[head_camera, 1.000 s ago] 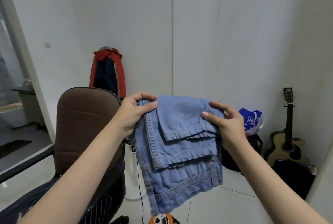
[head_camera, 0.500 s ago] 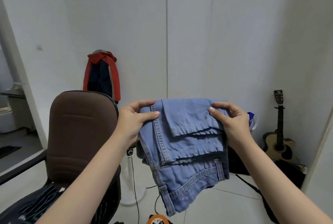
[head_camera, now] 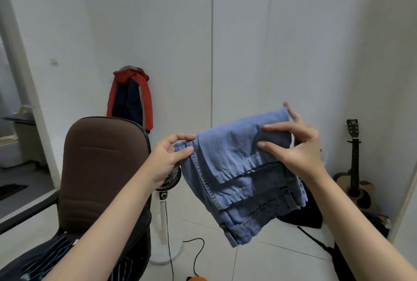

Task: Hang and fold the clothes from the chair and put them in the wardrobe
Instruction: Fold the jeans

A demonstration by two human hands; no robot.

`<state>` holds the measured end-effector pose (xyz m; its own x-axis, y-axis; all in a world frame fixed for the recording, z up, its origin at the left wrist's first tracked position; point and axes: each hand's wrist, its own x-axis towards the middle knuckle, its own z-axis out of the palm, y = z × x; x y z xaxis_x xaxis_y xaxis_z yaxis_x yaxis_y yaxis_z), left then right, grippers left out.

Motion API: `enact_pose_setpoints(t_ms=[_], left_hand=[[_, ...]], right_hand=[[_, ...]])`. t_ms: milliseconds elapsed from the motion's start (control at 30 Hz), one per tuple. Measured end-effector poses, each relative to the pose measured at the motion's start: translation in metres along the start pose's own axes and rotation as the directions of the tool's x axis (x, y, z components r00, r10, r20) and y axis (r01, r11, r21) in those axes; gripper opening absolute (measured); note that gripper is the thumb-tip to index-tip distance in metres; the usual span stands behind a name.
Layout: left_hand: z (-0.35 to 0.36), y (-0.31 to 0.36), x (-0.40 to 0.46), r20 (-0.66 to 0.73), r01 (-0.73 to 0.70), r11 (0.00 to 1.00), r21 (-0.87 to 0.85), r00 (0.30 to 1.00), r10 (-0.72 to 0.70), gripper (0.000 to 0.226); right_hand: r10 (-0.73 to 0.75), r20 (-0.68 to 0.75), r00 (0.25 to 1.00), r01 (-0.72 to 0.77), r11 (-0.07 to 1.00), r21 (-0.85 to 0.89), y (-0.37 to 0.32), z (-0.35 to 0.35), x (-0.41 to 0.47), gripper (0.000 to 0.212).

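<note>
Held the folded jeans [head_camera: 239, 174] in mid-air, right of the chair [head_camera: 101, 167]. Left hand [head_camera: 168, 157] pinched the top left corner; right hand [head_camera: 295, 149] gripped the right edge, thumb in front, fingers behind. Judged: keep layers pinched together and level so the fold holds. Right fingertips blurred; striped garment [head_camera: 45, 260] on the seat cut off; no open wardrobe seen.

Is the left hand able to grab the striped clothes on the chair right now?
Probably not yet. The left hand is busy pinching the folded jeans, held up in the air. The striped clothes lie lower on the chair seat, with nothing covering them.
</note>
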<state>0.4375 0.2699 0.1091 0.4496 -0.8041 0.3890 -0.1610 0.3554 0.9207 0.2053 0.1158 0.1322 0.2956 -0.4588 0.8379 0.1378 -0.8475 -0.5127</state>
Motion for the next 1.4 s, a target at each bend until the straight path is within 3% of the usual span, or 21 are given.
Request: enact_pose_setpoints(t_ms=[67, 167, 233, 300, 333, 400, 467, 533, 600, 700, 867, 967, 1067, 1167, 1333, 1400], left_hand=[[-0.003, -0.001, 0.002, -0.004, 0.009, 1.0, -0.027, 1.0, -0.009, 0.021], [-0.007, -0.001, 0.003, -0.01, 0.06, 0.998, 0.02, 0.998, -0.06, 0.021], [-0.011, 0.0, 0.002, -0.04, 0.127, 0.952, 0.28, 0.992, -0.12, 0.027], [-0.018, -0.002, 0.002, -0.198, 0.189, 0.794, 0.578, 0.976, -0.088, 0.034], [-0.018, -0.001, -0.001, -0.262, 0.206, 0.773, 0.6, 0.964, -0.053, 0.035], [-0.011, 0.006, -0.012, -0.229, 0.206, 0.859, 0.468, 0.967, -0.107, 0.032], [0.008, 0.014, -0.024, -0.021, 0.305, 0.927, 0.218, 0.951, -0.308, 0.031], [0.026, 0.01, -0.029, 0.16, 0.423, 0.904, 0.057, 0.89, -0.426, 0.031], [0.04, -0.002, -0.025, 0.199, 0.491, 0.871, 0.015, 0.852, -0.484, 0.034], [0.052, -0.022, -0.016, 0.153, 0.553, 0.831, -0.061, 0.828, -0.54, 0.048], [0.066, -0.049, -0.011, 0.066, 0.655, 0.722, -0.224, 0.749, -0.659, 0.052], [0.074, -0.065, -0.011, -0.096, 0.617, 0.704, -0.352, 0.724, -0.683, 0.039], [0.082, -0.074, -0.015, -0.234, 0.485, 0.763, -0.428, 0.756, -0.611, 0.024], [0.085, -0.077, -0.019, -0.295, 0.398, 0.803, -0.443, 0.781, -0.55, 0.027], [0.089, -0.081, -0.024, -0.37, 0.27, 0.89, -0.367, 0.836, -0.406, 0.04], [0.086, -0.081, -0.024, -0.382, 0.214, 0.902, -0.374, 0.851, -0.36, 0.043]], right_hand=[[-0.037, 0.032, 0.999, 0.032, 0.991, 0.128, -0.003, 0.003, 0.003, 0.036], [0.004, -0.02, 1.0, -0.001, 0.986, 0.169, 0.005, 0.014, 0.003, 0.039], [0.027, -0.047, 0.999, -0.019, 0.988, 0.155, 0.011, 0.023, -0.001, 0.038], [0.042, -0.041, 0.998, -0.036, 0.991, 0.132, 0.017, 0.029, -0.005, 0.036], [0.045, -0.033, 0.998, -0.04, 0.992, 0.123, 0.019, 0.031, -0.007, 0.034], [0.028, -0.01, 1.0, -0.027, 0.996, 0.091, 0.023, 0.037, -0.012, 0.033], [0.011, 0.008, 1.0, -0.011, 0.998, 0.064, 0.027, 0.044, -0.017, 0.039], [0.009, 0.046, 0.999, -0.013, 0.996, 0.084, 0.03, 0.049, -0.023, 0.044], [-0.012, 0.108, 0.994, 0.0, 0.994, 0.111, 0.031, 0.051, -0.031, 0.04], [-0.004, 0.189, 0.982, -0.029, 0.985, 0.169, 0.029, 0.053, -0.043, 0.024], [-0.001, 0.252, 0.968, -0.045, 0.983, 0.177, 0.039, 0.055, -0.063, 0.027], [-0.028, 0.304, 0.952, -0.017, 0.989, 0.145, 0.042, 0.055, -0.077, 0.03], [-0.018, 0.352, 0.936, -0.007, 0.998, 0.07, 0.044, 0.049, -0.089, 0.027], [0.104, 0.356, 0.929, -0.08, 0.993, -0.082, 0.038, 0.046, -0.1, 0.028], [0.336, 0.217, 0.917, -0.291, 0.933, -0.212, 0.023, 0.055, -0.112, 0.059], [0.492, 0.183, 0.851, -0.465, 0.869, -0.17, 0.021, 0.053, -0.104, 0.068]])
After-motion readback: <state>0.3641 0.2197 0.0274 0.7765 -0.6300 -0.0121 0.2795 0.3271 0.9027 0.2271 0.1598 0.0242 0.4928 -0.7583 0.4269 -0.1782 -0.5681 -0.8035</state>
